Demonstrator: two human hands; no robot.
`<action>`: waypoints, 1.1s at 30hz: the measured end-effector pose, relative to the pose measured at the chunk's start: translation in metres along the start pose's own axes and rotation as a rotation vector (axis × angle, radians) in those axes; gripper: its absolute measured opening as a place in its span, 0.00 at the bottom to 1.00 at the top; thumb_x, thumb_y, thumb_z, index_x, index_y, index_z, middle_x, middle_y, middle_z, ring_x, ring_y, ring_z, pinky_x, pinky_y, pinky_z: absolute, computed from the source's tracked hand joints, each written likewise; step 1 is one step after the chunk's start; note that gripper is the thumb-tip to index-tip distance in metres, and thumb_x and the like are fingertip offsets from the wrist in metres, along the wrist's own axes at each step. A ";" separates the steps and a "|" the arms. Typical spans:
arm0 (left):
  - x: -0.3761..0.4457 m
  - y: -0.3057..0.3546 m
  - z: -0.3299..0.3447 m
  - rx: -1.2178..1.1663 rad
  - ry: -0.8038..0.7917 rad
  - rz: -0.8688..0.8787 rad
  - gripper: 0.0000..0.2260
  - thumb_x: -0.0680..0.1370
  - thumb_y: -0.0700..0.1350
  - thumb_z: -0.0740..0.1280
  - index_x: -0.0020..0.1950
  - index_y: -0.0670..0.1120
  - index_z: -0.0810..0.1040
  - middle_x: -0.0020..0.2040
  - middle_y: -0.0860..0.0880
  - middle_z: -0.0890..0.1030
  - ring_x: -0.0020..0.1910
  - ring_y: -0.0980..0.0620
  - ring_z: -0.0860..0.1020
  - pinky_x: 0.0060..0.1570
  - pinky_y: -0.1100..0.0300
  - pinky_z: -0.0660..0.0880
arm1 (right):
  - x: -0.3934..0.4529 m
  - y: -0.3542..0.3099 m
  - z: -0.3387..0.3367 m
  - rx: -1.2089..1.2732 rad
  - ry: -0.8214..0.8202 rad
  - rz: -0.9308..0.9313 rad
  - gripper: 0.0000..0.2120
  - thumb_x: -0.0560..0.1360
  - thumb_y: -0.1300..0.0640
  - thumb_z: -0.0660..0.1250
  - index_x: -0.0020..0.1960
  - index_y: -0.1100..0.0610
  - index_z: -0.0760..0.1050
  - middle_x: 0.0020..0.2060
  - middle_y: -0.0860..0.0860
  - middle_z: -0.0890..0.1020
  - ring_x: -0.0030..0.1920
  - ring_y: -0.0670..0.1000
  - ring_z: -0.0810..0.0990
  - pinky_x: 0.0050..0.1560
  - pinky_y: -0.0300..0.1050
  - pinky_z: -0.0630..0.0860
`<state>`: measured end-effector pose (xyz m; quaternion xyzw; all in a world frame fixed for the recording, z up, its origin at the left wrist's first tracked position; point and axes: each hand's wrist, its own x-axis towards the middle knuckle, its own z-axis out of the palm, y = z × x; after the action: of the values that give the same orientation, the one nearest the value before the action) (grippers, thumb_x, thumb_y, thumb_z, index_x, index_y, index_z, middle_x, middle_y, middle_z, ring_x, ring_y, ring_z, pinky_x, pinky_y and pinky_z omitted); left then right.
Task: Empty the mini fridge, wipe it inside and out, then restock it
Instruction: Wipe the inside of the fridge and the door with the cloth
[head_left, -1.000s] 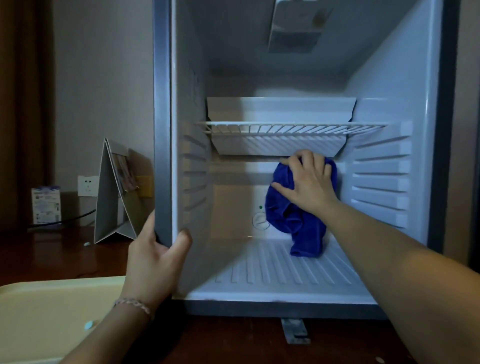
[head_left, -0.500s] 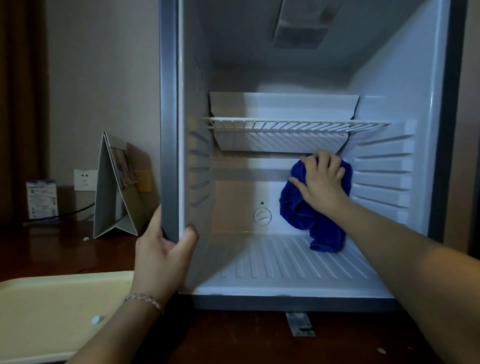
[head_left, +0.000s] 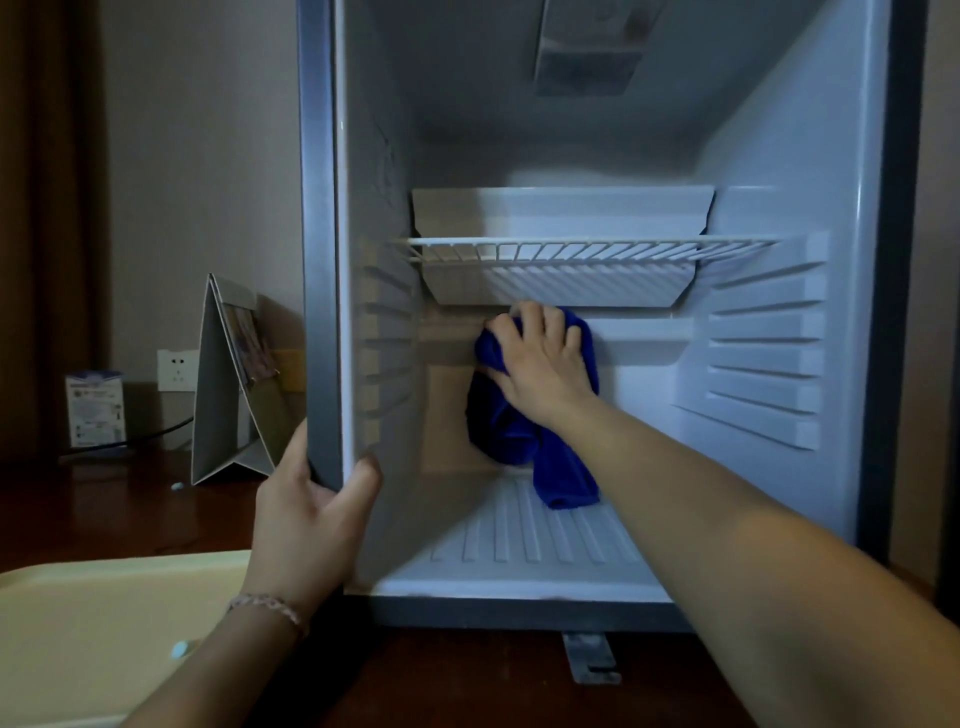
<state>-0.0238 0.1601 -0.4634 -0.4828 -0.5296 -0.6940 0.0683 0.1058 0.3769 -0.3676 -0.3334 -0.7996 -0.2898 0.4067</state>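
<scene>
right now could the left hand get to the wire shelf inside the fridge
Probably yes. The left hand grips the fridge's left front edge, and the wire shelf sits above it with nothing in front. The right hand and blue cloth are lower, against the back wall.

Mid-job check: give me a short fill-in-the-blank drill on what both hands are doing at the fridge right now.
1. The right hand presses a ____ cloth against the fridge's back wall.
2. The left hand grips the fridge's ____ front edge.
3. The cloth sits just below the wire ____.

Missing words: blue; left; shelf
</scene>
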 end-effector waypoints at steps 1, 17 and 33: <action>-0.001 0.002 0.000 0.005 0.000 -0.001 0.16 0.75 0.48 0.71 0.50 0.70 0.74 0.43 0.61 0.83 0.35 0.57 0.80 0.37 0.61 0.79 | -0.004 0.011 -0.002 0.002 0.010 0.025 0.24 0.79 0.44 0.66 0.70 0.52 0.65 0.68 0.56 0.64 0.63 0.59 0.59 0.59 0.58 0.63; -0.001 0.002 0.002 -0.004 0.016 -0.022 0.16 0.77 0.41 0.70 0.59 0.58 0.73 0.38 0.65 0.81 0.38 0.68 0.79 0.40 0.59 0.80 | -0.052 0.067 0.000 0.006 0.024 0.454 0.24 0.80 0.44 0.65 0.65 0.61 0.67 0.60 0.62 0.69 0.57 0.64 0.68 0.53 0.59 0.68; -0.002 0.006 0.000 -0.038 0.000 -0.019 0.16 0.76 0.41 0.70 0.50 0.64 0.73 0.41 0.59 0.81 0.39 0.67 0.79 0.38 0.64 0.76 | -0.093 0.029 0.003 0.013 -0.511 0.361 0.47 0.64 0.20 0.63 0.71 0.46 0.56 0.64 0.54 0.62 0.63 0.60 0.63 0.61 0.59 0.63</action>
<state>-0.0195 0.1564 -0.4605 -0.4789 -0.5209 -0.7047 0.0523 0.1687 0.3686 -0.4421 -0.5295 -0.8056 -0.1144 0.2398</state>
